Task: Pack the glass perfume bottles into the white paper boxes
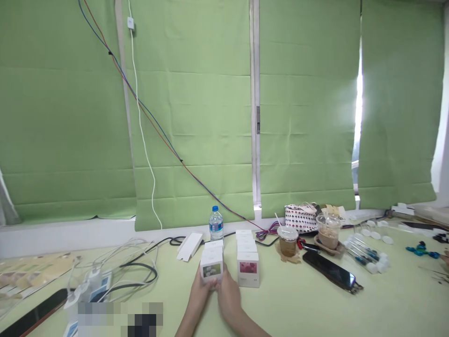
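Both of my hands are closed around the front of a row of small white boxes. My left hand (201, 289) grips the near left side, and my right hand (228, 291) wraps the right side. The front white box (212, 263) carries a green picture with pale flowers. Behind it stand more white boxes, partly hidden. Just right of my right hand is a second row, whose front white box (248, 276) shows a pink flower picture. A water bottle (216, 225) with a blue cap stands behind the left row. To its left lies a flat white box (190, 246).
Tangled cables (140, 267) and a power strip (101, 283) lie on the left, near a dark phone (38, 311). On the right are two drink cups (287, 243), a black phone (329, 270), a patterned pouch (300, 218) and several clear tubes (363, 252). Green blinds (196, 117) hang behind.
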